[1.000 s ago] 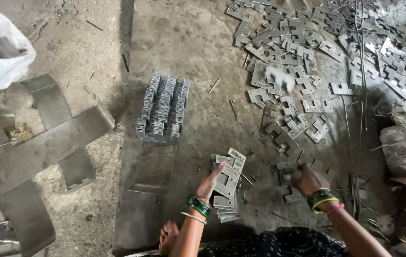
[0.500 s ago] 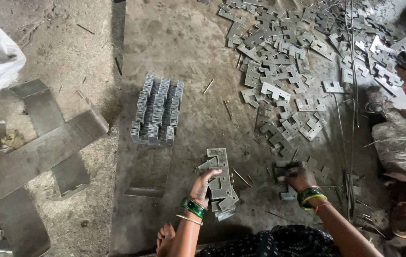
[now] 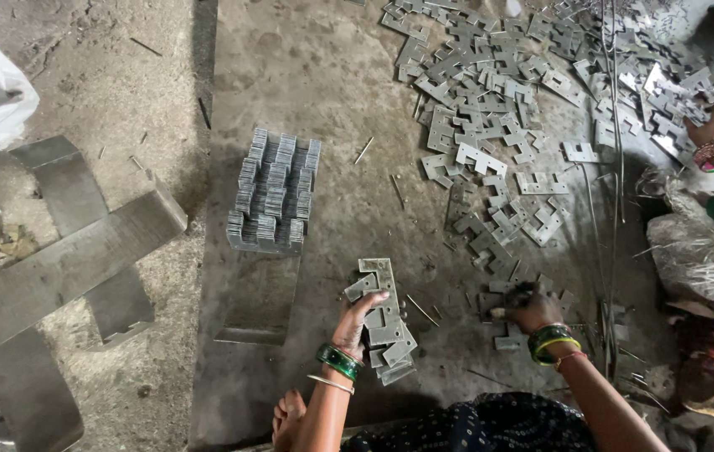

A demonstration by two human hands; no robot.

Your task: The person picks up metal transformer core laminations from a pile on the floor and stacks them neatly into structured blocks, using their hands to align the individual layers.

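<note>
The person sits on the floor (image 3: 315,75) and works with both hands low in the view. The left hand (image 3: 355,322) lies on a small loose pile of flat metal plates (image 3: 386,322). Its fingers are spread flat and pressed on the top plate, so this grip is open and only presses the pile down; nothing is closed inside it. The pile runs with its long side away from the person, a little tilted to the right, and the hand covers its near left part.

The right hand (image 3: 531,310) is to the right of this pile, apart from it, over a few scattered plates (image 3: 503,331) on the floor. The fingers curl downward around something small and dark, but I cannot tell if they really hold a plate or only touch one.

The important relation is this: the loose plates lie directly under and just beside the right hand, and the small pile lies to its left, between the two hands. The left hand is already on the pile, so it is the nearer one to it.

Further away, straight ahead of the left hand, stands a tidy stack of plates (image 3: 275,194) on edge. The big heap of plates (image 3: 491,109) spreads up and right, where another person's hand (image 3: 708,130) reaches in.
</note>
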